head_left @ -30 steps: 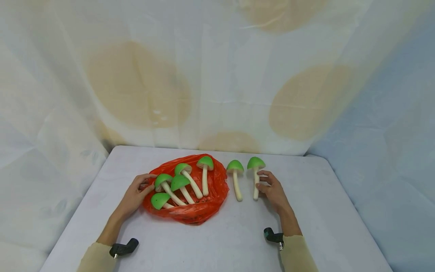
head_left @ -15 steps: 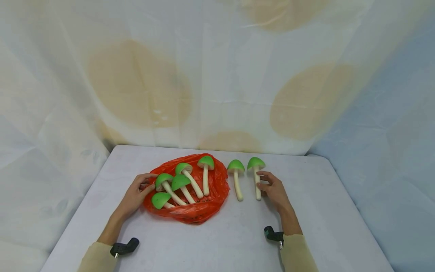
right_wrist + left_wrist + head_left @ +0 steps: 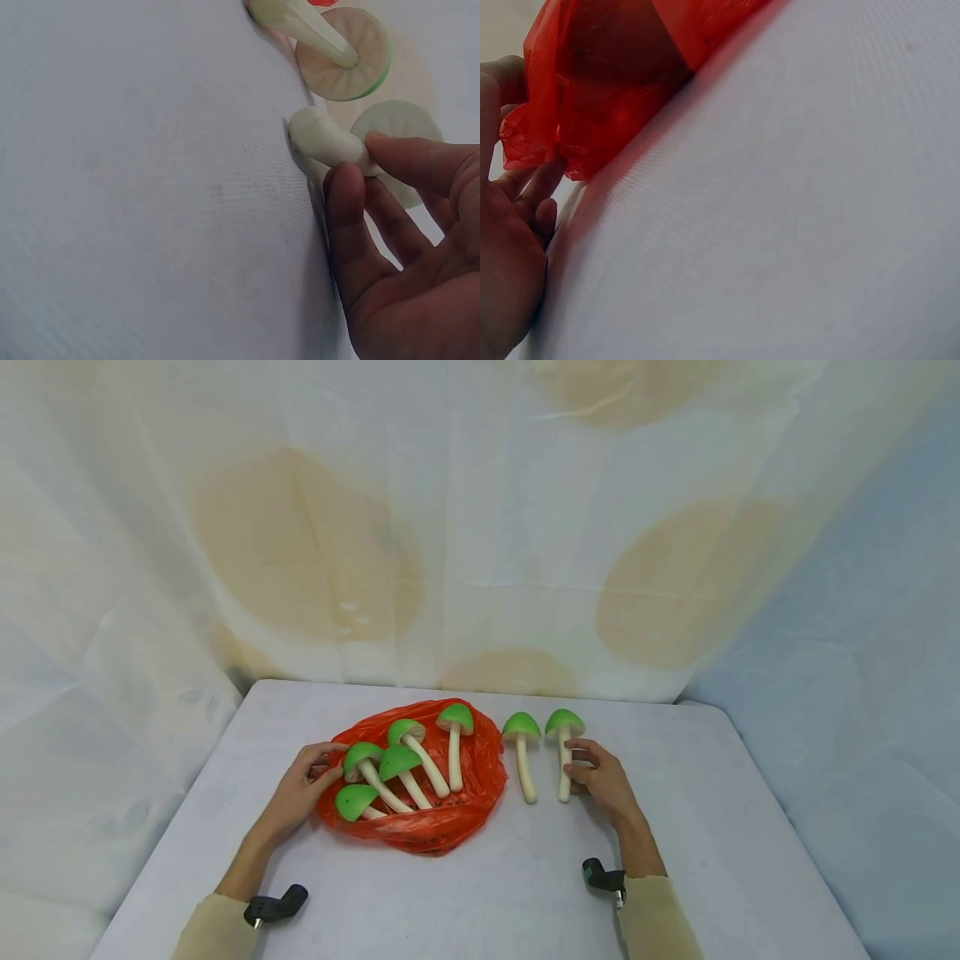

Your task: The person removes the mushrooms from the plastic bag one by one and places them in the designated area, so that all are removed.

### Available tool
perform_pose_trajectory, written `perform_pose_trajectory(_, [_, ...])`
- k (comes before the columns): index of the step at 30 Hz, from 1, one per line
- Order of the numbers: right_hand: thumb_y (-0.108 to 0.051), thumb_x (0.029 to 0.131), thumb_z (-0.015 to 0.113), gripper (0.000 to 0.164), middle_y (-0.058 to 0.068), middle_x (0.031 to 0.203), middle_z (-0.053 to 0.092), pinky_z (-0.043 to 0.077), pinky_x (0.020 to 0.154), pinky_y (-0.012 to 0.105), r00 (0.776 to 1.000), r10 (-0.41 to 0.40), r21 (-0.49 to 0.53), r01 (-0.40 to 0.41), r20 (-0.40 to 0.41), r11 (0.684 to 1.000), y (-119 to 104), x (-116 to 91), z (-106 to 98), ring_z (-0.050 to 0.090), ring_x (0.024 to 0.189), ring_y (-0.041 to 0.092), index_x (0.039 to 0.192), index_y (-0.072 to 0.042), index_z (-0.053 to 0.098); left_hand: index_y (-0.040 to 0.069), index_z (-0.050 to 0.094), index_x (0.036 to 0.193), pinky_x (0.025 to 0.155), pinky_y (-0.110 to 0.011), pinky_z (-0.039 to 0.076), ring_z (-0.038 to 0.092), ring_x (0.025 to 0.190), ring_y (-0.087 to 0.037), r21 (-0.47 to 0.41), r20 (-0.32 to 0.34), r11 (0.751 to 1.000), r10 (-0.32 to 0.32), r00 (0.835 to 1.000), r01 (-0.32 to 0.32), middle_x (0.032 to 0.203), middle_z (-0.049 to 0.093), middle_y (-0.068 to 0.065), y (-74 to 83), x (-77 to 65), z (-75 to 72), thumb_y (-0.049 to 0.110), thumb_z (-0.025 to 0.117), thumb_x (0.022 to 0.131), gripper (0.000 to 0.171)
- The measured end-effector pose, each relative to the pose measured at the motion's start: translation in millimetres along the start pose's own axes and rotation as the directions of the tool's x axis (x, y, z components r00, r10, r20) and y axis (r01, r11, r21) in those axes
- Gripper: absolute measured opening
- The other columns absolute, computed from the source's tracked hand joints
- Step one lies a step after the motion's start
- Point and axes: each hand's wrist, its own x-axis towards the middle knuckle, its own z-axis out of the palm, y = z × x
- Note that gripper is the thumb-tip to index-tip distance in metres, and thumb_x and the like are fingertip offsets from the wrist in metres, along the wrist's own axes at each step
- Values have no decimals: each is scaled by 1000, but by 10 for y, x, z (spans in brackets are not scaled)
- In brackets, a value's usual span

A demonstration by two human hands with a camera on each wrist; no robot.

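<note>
Several toy mushrooms with green caps and pale stems, one of them a front-left mushroom [image 3: 356,802], lie in an open red plastic bag [image 3: 480,760]. At the bag's left edge, my left hand [image 3: 303,785] holds the plastic between thumb and fingers; the left wrist view shows the crumpled bag [image 3: 615,90] there. To the right of the bag, a mushroom [image 3: 522,727] lies by itself on the table. My right hand [image 3: 606,781] pinches the stem of the rightmost mushroom [image 3: 564,723]. Up close, thumb and fingertips meet on that pale stem [image 3: 326,139], its cap partly hidden behind them.
A white-covered table [image 3: 465,910] carries everything. Behind it hangs a pale curtain [image 3: 510,568] with tan round patches, close to the table's back edge. Similar sheets enclose the left and right sides. Both wrists wear black camera mounts, such as the left mount [image 3: 276,907].
The lower end of the rightmost mushroom's stem swings slightly right, then back left, in my right hand. My left hand, the bag and the other mushrooms stay in place.
</note>
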Motion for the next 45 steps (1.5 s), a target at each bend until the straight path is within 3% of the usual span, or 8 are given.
perform_pose_trajectory(4, [-6, 93, 67, 44, 20, 132, 56, 57, 75, 34, 1000, 14, -5, -14, 4, 1000, 19, 1, 1, 62, 100, 26, 136, -11, 57, 18, 54, 139, 95, -48, 41, 49, 119, -28, 8, -3, 1000, 1, 1000, -1, 140, 46, -12, -169, 37, 16, 25, 60, 102, 38])
perform_pose_trajectory(8, [-7, 94, 67, 44, 20, 133, 56, 57, 75, 33, 1000, 13, -23, -13, 22, 1000, 37, 3, 4, 62, 101, 27, 136, -12, 57, 21, 56, 138, 94, -45, 42, 50, 116, -25, -1, -6, 1000, 9, 1000, -9, 138, 47, -8, -233, 51, 7, 30, 61, 102, 38])
perform_pose_trajectory(17, [-7, 94, 68, 44, 19, 134, 56, 56, 75, 31, 999, -11, -56, 13, 30, 998, 19, 2, 25, 62, 100, 24, 136, -13, 58, 21, 55, 139, 92, -34, 42, 50, 115, -23, 2, 2, 1000, 10, 1000, -10, 138, 48, -8, -168, 47, 1, 30, 61, 102, 38])
perform_pose_trajectory(25, [-6, 94, 68, 43, 20, 133, 56, 56, 74, 31, 999, -20, -78, 22, 34, 997, 28, 20, 30, 61, 101, 24, 136, -12, 58, 22, 55, 138, 94, -42, 43, 50, 115, -24, -8, 5, 1000, 4, 1000, -3, 139, 47, -7, -209, 69, -1, 33, 60, 102, 38])
perform_pose_trajectory(29, [-7, 94, 68, 43, 18, 133, 57, 56, 75, 31, 999, -16, -92, 19, 33, 996, 35, 26, 29, 61, 101, 24, 135, -13, 59, 19, 54, 139, 94, -39, 42, 49, 115, -24, -2, 6, 1000, 2, 1000, -2, 139, 47, -10, -149, 60, 9, 28, 60, 103, 38])
perform_pose_trajectory(37, [-8, 92, 71, 42, 15, 133, 55, 57, 74, 30, 999, -32, -116, 34, 19, 993, 33, 25, 31, 62, 100, 23, 133, -12, 62, 7, 54, 139, 92, -32, 42, 50, 113, -27, 11, 17, 1000, 6, 1000, -6, 137, 48, -18, 179, -25, -53, 16, 59, 103, 38])
perform_pose_trajectory(40, [-9, 91, 72, 42, 15, 130, 55, 57, 73, 29, 999, -35, -119, 36, 16, 992, 34, 20, 33, 62, 97, 22, 132, -11, 63, 8, 54, 139, 92, -34, 43, 50, 113, -27, 13, 10, 1000, 6, 1000, -6, 137, 48, -18, 115, -20, -42, 17, 59, 102, 38])
perform_pose_trajectory(45, [-9, 91, 74, 44, 17, 126, 54, 57, 73, 29, 999, -43, -113, 46, 26, 993, 44, 7, 29, 62, 95, 21, 133, -9, 62, 17, 54, 140, 91, -36, 44, 51, 113, -25, 27, 0, 1000, 9, 1000, -9, 138, 48, -13, -120, 21, -4, 25, 60, 103, 39])
